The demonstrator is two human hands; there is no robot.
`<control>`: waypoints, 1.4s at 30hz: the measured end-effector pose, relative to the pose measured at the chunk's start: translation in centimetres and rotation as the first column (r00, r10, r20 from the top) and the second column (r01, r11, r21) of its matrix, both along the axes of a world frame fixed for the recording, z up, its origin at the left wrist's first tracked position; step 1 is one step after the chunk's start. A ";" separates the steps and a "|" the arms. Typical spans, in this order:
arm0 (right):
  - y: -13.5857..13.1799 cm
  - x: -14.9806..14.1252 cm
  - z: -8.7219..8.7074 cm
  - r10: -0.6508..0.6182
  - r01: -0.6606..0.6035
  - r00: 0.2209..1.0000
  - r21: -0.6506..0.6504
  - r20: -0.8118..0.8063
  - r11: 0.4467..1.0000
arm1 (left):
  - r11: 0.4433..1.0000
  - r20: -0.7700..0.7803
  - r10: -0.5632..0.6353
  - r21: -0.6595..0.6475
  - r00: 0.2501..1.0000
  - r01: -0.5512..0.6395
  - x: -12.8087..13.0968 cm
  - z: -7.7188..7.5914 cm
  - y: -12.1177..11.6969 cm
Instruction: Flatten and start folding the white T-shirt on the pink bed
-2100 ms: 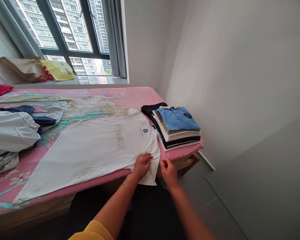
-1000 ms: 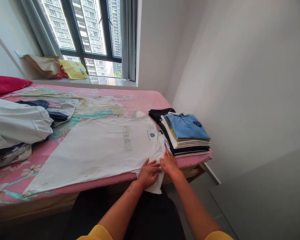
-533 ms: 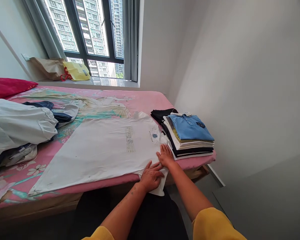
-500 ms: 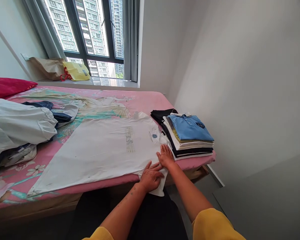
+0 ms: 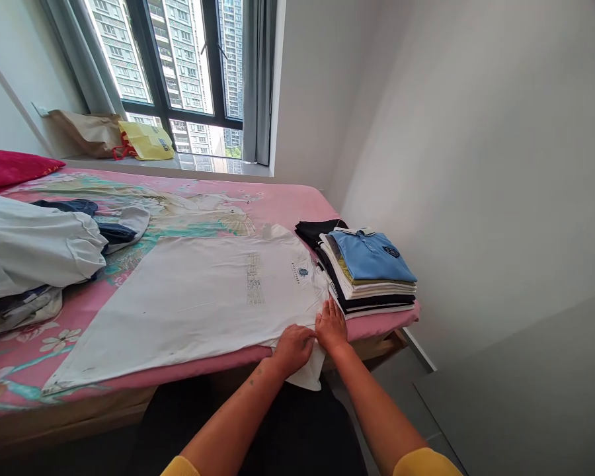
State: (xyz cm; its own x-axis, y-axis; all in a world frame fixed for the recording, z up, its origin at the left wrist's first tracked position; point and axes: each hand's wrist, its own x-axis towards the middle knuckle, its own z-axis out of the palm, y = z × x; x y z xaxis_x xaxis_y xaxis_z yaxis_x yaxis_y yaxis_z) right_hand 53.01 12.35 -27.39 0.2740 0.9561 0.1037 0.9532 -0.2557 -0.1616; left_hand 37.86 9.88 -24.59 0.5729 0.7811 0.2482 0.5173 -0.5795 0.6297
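A white T-shirt (image 5: 203,297) lies spread across the bed, with a small dark crest near its collar and faint lettering down the middle. Its near sleeve hangs over the bed's front edge. At the shoulder by that sleeve, my left hand (image 5: 293,349) has its fingers curled in on the fabric. My right hand (image 5: 331,327) rests beside it, fingers stretched out flat on the shirt near the collar. Just beyond the right hand stands a stack of folded clothes (image 5: 371,287), topped by a blue polo shirt (image 5: 371,256).
A heap of loose clothes (image 5: 34,244) lies on the left of the bed, in front of a red pillow (image 5: 14,168). Paper bag (image 5: 86,132) and yellow bag (image 5: 149,140) stand on the windowsill. A bare wall (image 5: 476,165) rises at the right.
My left hand's fingers have gone from spread on the shirt to curled in. My right hand has moved slightly, with its fingers pointing farther forward. The view has shifted a little.
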 end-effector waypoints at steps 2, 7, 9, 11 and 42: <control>-0.5 -0.1 -0.2 -0.004 0.004 1.000 0.012 -0.011 1.000 | 1.000 -0.023 0.011 0.029 1.000 -0.010 0.2 0.6 1.3; -1.5 0.4 0.4 0.032 -0.030 0.997 0.031 -0.068 0.999 | 0.998 -0.177 -0.029 0.051 0.984 0.038 1.5 0.3 3.5; -1.7 0.9 1.4 0.069 -0.067 0.988 0.016 -0.138 0.998 | 0.996 -0.193 -0.045 0.067 0.980 0.059 2.1 -0.6 3.1; -1.7 0.9 2.6 0.094 -0.087 0.969 0.037 -0.229 0.995 | 0.986 -0.215 -0.063 0.135 0.975 0.093 2.7 -1.8 2.1; 7.9 -0.3 1.1 0.296 -0.310 0.946 -0.100 -0.130 0.946 | 0.970 -0.224 -0.095 0.198 0.970 0.140 3.3 -2.1 0.5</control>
State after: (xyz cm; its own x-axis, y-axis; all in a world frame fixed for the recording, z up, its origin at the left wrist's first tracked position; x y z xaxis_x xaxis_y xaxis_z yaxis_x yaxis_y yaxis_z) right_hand 52.67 20.22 -26.32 -0.0272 0.9992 -0.0291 0.9661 0.0188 -0.2576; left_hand 41.18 10.40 -26.71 0.7148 0.6480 0.2629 0.5455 -0.7519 0.3703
